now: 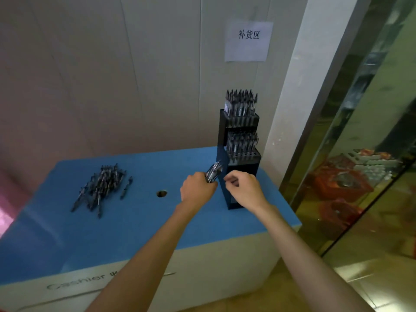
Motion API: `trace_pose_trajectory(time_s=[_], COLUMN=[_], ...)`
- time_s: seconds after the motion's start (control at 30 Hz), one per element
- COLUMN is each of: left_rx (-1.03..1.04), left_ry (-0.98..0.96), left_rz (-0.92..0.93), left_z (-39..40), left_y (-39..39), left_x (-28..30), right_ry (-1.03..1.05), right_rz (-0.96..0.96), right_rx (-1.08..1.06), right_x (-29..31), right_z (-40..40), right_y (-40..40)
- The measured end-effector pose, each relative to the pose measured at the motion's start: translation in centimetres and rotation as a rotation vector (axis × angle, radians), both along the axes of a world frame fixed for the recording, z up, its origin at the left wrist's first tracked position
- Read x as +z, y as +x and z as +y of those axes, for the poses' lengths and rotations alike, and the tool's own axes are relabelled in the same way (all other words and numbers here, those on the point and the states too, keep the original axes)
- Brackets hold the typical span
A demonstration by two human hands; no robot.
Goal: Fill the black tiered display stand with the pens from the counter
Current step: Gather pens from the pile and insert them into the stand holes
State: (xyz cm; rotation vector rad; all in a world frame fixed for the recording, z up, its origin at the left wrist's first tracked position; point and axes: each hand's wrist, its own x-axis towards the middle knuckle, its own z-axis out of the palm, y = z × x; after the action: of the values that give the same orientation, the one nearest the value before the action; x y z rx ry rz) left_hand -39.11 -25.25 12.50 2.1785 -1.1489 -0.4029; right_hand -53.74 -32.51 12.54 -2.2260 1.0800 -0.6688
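The black tiered display stand (225, 134) stands at the far right of the blue counter (139, 224). Its top and middle tiers are packed with upright pens; the lowest tier is hidden behind my right hand. My left hand (197, 188) grips a bunch of pens (213, 172), their ends pointing up toward the stand. My right hand (244, 188) hovers in front of the lowest tier with fingers curled; whether it pinches a pen I cannot tell. A loose pile of pens (101, 188) lies on the counter's left side.
A round cable hole (161, 193) sits in the counter between the pile and my hands. A paper sign (248, 41) hangs on the wall above the stand. Right of the counter is a white pillar (299, 109), then a glass front (371, 154).
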Motion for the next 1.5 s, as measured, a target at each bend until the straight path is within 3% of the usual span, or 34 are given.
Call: trace_pose_trajectory(time_s=[0.27,0.5,0.73,0.97,1.5], left_rx=[0.045,0.066,0.082,0.095,0.204], left_ry=[0.011,0.010,-0.014,-0.023,0.076], left_rz=[-0.058,-0.093,-0.125,-0.117,-0.106], left_z=[-3.5,-6.6,-9.7,-11.7,-14.4], left_y=[-4.2,-2.8,-1.5,-1.0,-2.4], left_x=[0.8,-0.1,-1.5,-1.7,-0.5], right_ry=[0.030,0.109,0.126,0.156,0.544], right_rz=[-0.107,-0.182,-0.139,-0.242,-0.561], right_rx=[0.037,0.055,0.049,0.028,0.022], right_x=[1.0,1.0,0.8,0.1,1.2], right_z=[-3.3,-5.9,-8.6,-10.6,-17.5], right_y=[-1.9,0.2,2.5,3.3,1.0])
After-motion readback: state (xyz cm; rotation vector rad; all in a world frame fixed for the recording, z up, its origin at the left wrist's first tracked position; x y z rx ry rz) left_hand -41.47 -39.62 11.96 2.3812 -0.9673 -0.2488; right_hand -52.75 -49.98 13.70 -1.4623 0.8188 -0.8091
